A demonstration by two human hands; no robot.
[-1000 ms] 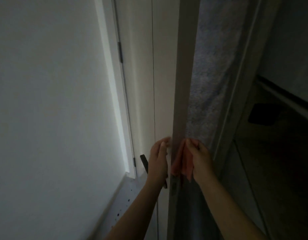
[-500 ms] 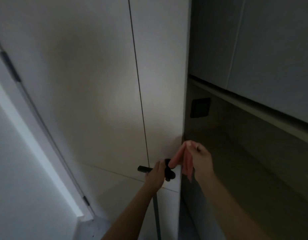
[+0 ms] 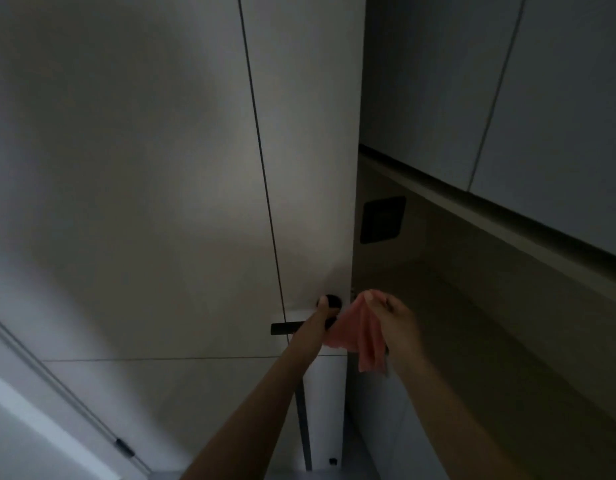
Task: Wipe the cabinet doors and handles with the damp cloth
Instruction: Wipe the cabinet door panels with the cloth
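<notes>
At door edge: left hand point(image 3: 325, 315) grips black handle point(image 3: 282, 329)
Right hand point(image 3: 391, 315): fingers pinch pink cloth point(image 3: 363, 336)
Beside: dark wall panel point(image 3: 382, 220), upper cabinets point(image 3: 559, 98)

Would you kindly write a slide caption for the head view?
Left hand grips the black door handle while right hand holds a pink cloth beside it.

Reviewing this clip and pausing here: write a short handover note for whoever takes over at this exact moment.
Left hand grips the black lever handle on the white door. Right hand pinches the pink cloth, which hangs by the door's right edge, beside the handle. Whether it touches either is unclear.
Done: nothing here shows which surfaces are already wiped.
Left: wipe the handle and door face, then the upper cabinet doors on the right.
</notes>
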